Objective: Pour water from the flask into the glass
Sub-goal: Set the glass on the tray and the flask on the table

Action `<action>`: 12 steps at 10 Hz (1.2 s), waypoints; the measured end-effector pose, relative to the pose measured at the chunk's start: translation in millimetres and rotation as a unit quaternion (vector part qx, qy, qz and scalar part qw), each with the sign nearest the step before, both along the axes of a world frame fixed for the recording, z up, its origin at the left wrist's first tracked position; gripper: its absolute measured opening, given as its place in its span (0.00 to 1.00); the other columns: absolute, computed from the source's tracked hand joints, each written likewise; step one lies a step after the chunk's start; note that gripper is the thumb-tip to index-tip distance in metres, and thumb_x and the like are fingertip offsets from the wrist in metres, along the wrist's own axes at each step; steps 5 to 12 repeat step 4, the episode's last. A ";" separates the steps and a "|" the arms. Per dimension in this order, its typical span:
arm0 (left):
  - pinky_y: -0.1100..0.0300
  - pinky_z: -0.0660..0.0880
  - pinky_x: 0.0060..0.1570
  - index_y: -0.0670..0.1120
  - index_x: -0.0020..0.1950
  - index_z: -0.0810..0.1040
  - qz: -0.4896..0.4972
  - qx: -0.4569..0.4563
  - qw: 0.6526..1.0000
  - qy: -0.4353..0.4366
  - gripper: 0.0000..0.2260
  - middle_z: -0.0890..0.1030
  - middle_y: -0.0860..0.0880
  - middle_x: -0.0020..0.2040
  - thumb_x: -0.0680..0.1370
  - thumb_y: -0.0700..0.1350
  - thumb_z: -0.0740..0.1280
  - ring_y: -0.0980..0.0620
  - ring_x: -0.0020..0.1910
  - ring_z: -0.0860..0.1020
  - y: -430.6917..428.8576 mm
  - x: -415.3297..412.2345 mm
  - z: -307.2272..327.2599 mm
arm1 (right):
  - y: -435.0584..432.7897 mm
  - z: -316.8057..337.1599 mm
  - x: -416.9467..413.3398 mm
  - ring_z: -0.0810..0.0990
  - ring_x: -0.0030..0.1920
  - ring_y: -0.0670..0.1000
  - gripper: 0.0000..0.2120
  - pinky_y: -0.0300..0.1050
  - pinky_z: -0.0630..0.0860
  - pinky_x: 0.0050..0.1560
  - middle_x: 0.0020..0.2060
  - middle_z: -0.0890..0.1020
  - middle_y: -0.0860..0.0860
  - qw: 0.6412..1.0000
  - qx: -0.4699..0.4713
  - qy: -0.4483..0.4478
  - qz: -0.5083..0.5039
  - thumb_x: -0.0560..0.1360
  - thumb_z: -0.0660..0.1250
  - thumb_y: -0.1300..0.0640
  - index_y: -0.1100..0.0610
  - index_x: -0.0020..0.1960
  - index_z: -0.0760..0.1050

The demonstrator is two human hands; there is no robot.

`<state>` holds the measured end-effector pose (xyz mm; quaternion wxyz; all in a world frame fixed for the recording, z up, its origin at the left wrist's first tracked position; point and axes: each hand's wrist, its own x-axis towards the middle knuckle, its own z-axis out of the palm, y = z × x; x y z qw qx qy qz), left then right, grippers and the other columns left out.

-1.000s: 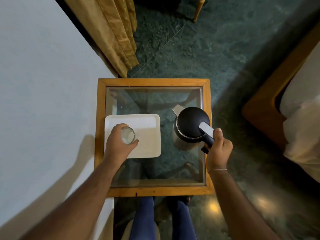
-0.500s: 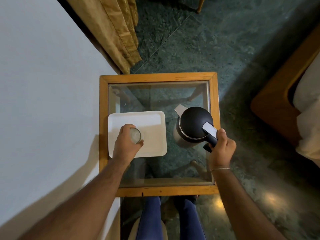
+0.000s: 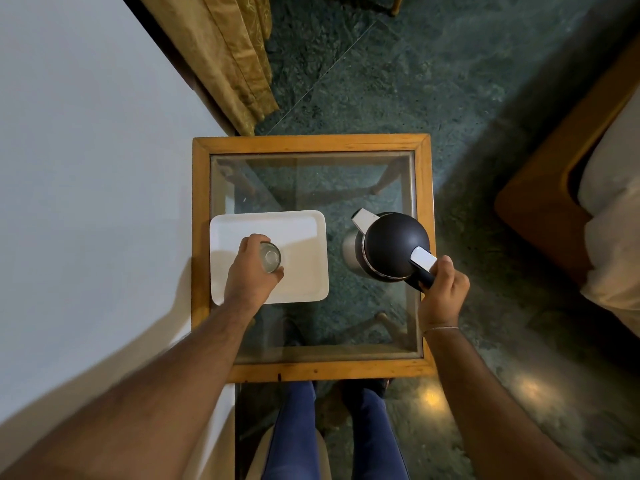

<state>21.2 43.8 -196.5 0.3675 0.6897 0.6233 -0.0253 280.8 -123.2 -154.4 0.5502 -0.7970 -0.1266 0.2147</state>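
Note:
A clear glass [image 3: 271,256] stands upright on a white tray [image 3: 304,233] at the left of a glass-topped table. My left hand [image 3: 250,275] wraps around the glass from its left and near side. A steel flask [image 3: 390,247] with a black domed lid and a white spout stands at the table's right side, spout pointing to the far left. My right hand [image 3: 443,292] grips its black handle at the near right. The flask looks upright.
The small table has a wooden frame [image 3: 311,143]. A pale wall [image 3: 86,168] runs along the left, with a gold curtain [image 3: 228,57] at the back. A wooden bed frame [image 3: 540,202] with bedding is at the right. My legs [image 3: 329,434] are under the near edge.
The view has shifted, so the table sits more toward the centre. Both hands keep the same hold on the glass and the flask handle; neither object has visibly moved on the table.

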 end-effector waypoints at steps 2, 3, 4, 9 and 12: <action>0.39 0.81 0.68 0.52 0.72 0.72 -0.015 0.010 1.000 0.011 0.31 0.80 0.47 0.72 0.74 0.47 0.84 0.40 0.67 0.82 -4.2 1.0 -1.4 | -7.3 1.1 -3.7 0.69 0.26 0.38 0.21 0.28 0.67 0.29 0.24 0.68 0.41 1.000 -0.002 0.014 0.017 0.80 0.56 0.45 0.49 0.30 0.65; 0.37 0.80 0.70 0.52 0.77 0.70 -0.030 0.003 0.999 0.021 0.37 0.78 0.46 0.77 0.73 0.50 0.85 0.38 0.72 0.80 0.1 2.5 10.6 | -3.8 14.2 -3.1 0.70 0.30 0.38 0.18 0.35 0.67 0.32 0.26 0.73 0.39 0.999 -0.021 -0.013 0.043 0.82 0.56 0.47 0.48 0.34 0.68; 0.36 0.75 0.76 0.52 0.82 0.66 -0.044 0.035 0.998 0.032 0.45 0.74 0.45 0.81 0.70 0.57 0.85 0.38 0.78 0.75 -3.9 2.9 24.6 | -7.7 28.6 -0.4 0.74 0.37 0.41 0.12 0.47 0.71 0.39 0.34 0.77 0.39 0.997 -0.028 -0.051 0.049 0.83 0.57 0.49 0.49 0.42 0.73; 0.36 0.75 0.76 0.52 0.82 0.66 -0.044 0.035 0.998 0.032 0.45 0.74 0.45 0.81 0.70 0.57 0.85 0.38 0.78 0.75 -3.9 2.9 24.6 | -7.7 28.6 -0.4 0.74 0.37 0.41 0.12 0.47 0.71 0.39 0.34 0.77 0.39 0.997 -0.028 -0.051 0.049 0.83 0.57 0.49 0.49 0.42 0.73; 0.36 0.75 0.76 0.52 0.82 0.66 -0.044 0.035 0.998 0.032 0.45 0.74 0.45 0.81 0.70 0.57 0.85 0.38 0.78 0.75 -3.9 2.9 24.6 | -7.7 28.6 -0.4 0.74 0.37 0.41 0.12 0.47 0.71 0.39 0.34 0.77 0.39 0.997 -0.028 -0.051 0.049 0.83 0.57 0.49 0.49 0.42 0.73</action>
